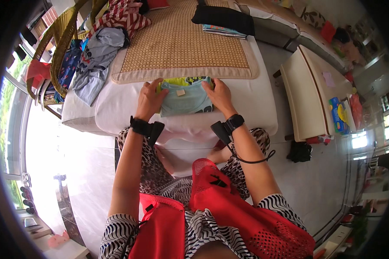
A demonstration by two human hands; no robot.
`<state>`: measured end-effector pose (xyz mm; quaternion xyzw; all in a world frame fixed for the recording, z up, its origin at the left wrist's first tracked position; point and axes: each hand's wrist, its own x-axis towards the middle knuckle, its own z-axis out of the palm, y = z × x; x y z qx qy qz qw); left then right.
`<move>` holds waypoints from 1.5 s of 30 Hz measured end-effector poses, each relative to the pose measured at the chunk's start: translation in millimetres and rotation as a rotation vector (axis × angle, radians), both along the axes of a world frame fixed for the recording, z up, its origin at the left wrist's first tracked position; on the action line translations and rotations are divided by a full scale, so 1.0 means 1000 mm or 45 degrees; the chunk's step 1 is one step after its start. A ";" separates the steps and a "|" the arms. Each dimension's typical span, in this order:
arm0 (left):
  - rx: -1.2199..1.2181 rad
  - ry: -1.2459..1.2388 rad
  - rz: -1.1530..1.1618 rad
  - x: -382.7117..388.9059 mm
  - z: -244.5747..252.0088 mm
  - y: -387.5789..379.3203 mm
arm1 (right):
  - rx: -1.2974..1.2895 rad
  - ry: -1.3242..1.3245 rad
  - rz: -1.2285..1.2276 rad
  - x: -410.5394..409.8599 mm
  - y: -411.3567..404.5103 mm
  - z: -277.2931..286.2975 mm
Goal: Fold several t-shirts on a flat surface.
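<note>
A folded light-blue shirt point(184, 101) lies before me on the white-covered seat point(126, 103), its neckline and small pale label facing up. Yellow-green fabric point(176, 80) with a dark pattern shows along its far edge. My left hand point(150, 98) grips the left end of the folded cloth, thumb on top. At the right end, my right hand point(219, 95) holds the far corner between thumb and fingers. How many layers are under the blue shirt is hidden.
A woven mat point(184, 42) covers the seat's far part. Black folded clothing point(225, 20) rests on striped folded cloth point(225, 30) at the back right. A grey garment point(97, 58) lies left beside a rattan chair point(56, 48). A cream table point(311, 90) stands to the right.
</note>
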<state>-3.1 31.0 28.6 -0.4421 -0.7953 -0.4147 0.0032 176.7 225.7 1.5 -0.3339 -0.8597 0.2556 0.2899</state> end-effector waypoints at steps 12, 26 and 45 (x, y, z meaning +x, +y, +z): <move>-0.095 -0.107 -0.002 -0.023 -0.010 0.013 | 0.122 0.033 -0.068 -0.002 -0.005 -0.001; -0.450 0.572 -0.318 0.022 -0.010 0.018 | 0.549 -0.214 0.275 -0.017 -0.032 0.002; -0.250 0.309 -0.279 -0.012 -0.013 0.022 | 0.510 -0.373 0.353 -0.026 -0.009 0.030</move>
